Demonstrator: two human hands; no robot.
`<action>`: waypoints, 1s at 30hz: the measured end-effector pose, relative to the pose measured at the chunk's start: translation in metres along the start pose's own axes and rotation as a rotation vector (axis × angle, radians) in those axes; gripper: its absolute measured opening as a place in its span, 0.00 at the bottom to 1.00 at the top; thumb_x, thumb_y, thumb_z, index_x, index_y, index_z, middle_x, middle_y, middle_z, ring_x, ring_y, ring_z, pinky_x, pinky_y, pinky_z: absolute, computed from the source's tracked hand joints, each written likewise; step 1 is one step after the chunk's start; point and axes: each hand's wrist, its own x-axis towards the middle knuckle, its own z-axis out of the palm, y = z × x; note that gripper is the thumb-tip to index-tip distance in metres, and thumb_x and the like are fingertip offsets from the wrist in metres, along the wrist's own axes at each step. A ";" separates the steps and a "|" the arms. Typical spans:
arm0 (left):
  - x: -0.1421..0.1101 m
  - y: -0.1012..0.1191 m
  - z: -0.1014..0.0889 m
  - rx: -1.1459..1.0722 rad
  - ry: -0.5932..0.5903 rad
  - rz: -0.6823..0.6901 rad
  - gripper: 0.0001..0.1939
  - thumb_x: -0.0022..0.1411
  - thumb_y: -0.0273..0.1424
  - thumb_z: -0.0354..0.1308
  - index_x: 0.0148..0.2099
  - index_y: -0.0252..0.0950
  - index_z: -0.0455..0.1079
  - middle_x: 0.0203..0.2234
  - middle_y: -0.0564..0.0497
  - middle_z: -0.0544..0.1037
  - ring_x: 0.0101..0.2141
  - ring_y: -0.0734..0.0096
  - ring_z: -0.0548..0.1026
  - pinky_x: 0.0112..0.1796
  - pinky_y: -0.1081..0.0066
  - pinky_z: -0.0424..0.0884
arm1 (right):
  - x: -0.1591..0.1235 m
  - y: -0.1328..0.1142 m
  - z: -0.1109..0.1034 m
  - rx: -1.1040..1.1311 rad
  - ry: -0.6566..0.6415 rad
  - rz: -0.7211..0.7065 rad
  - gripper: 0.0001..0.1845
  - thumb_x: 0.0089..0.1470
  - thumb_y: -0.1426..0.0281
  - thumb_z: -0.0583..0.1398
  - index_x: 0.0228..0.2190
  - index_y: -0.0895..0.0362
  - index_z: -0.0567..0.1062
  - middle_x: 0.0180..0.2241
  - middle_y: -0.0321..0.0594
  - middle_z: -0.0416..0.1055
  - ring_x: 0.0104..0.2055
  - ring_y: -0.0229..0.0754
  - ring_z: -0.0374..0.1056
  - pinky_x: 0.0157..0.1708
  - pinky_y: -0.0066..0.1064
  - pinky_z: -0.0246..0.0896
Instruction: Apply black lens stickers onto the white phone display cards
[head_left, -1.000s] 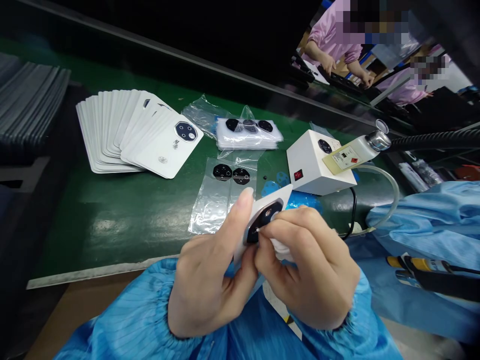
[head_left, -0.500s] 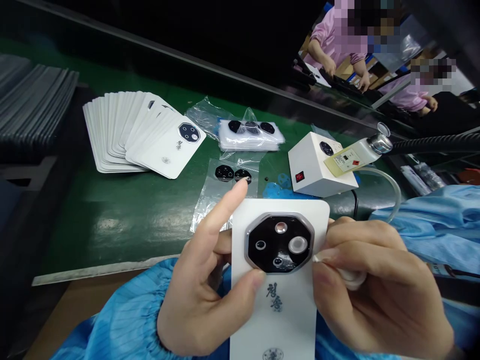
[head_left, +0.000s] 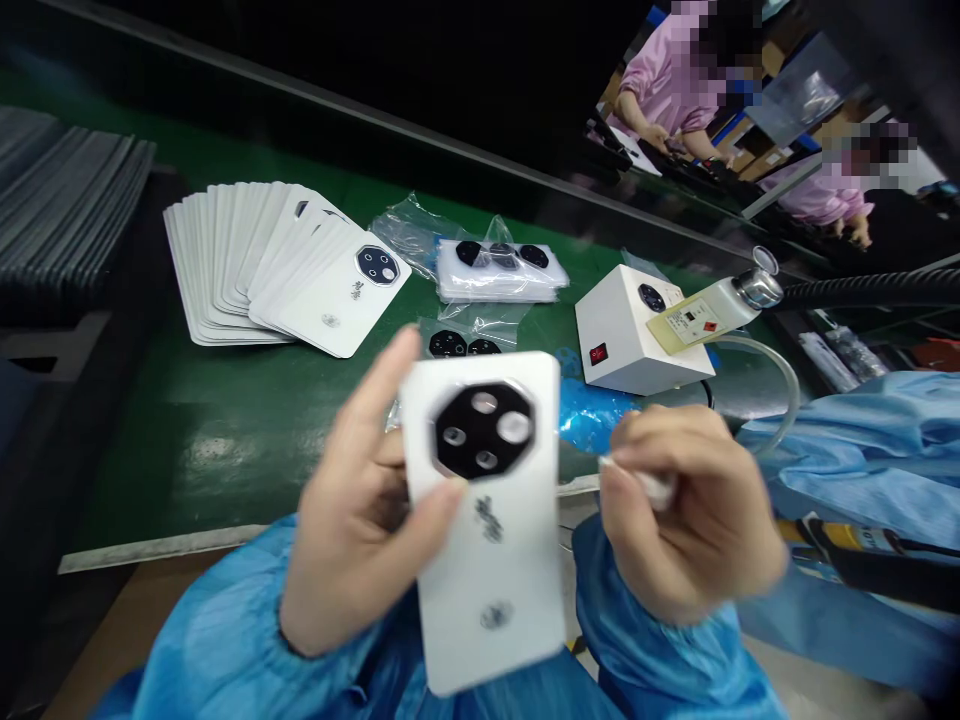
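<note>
At far left you have a row of dark grey, thin slabs (head_left: 67,210), then a fanned stack of white, round-cornered panels (head_left: 292,265) on the green bench (head_left: 255,440). Next comes your left hand (head_left: 352,540), index finger raised by the panel's upper left corner, thumb pressed on the front of a flat white panel (head_left: 517,570), other fingers behind its left edge. That panel's long axis runs up and down your view, top leaning slightly left; its glossy black octagonal window (head_left: 486,430) sits just above your thumb tip. Your right hand (head_left: 690,510) is just beyond the right edge, apart from it, thumb and fingers pinching a small, soft-looking white wad (head_left: 658,489). The window lies left of that pinch and slightly higher, nearer your left thumb.
</note>
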 end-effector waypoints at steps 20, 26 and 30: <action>-0.014 -0.006 0.007 -0.156 -0.193 0.048 0.31 0.59 0.27 0.56 0.59 0.60 0.54 0.36 0.58 0.78 0.30 0.74 0.78 0.28 0.79 0.77 | 0.011 0.138 0.075 -0.273 -0.580 0.327 0.14 0.51 0.69 0.60 0.42 0.56 0.67 0.42 0.45 0.63 0.43 0.43 0.62 0.44 0.37 0.60; -0.022 0.007 0.015 -0.181 -0.225 -0.019 0.31 0.57 0.26 0.59 0.56 0.65 0.57 0.31 0.61 0.76 0.26 0.75 0.76 0.36 0.71 0.78 | 0.014 0.143 0.078 -0.310 -0.617 0.346 0.17 0.56 0.63 0.57 0.44 0.59 0.67 0.43 0.42 0.66 0.41 0.40 0.66 0.42 0.38 0.65; -0.021 0.003 0.017 -0.202 -0.220 -0.024 0.31 0.57 0.29 0.58 0.58 0.63 0.55 0.35 0.59 0.78 0.28 0.70 0.77 0.31 0.70 0.79 | 0.018 0.143 0.078 -0.346 -0.636 0.383 0.17 0.57 0.62 0.55 0.45 0.58 0.67 0.44 0.42 0.67 0.40 0.39 0.67 0.40 0.37 0.66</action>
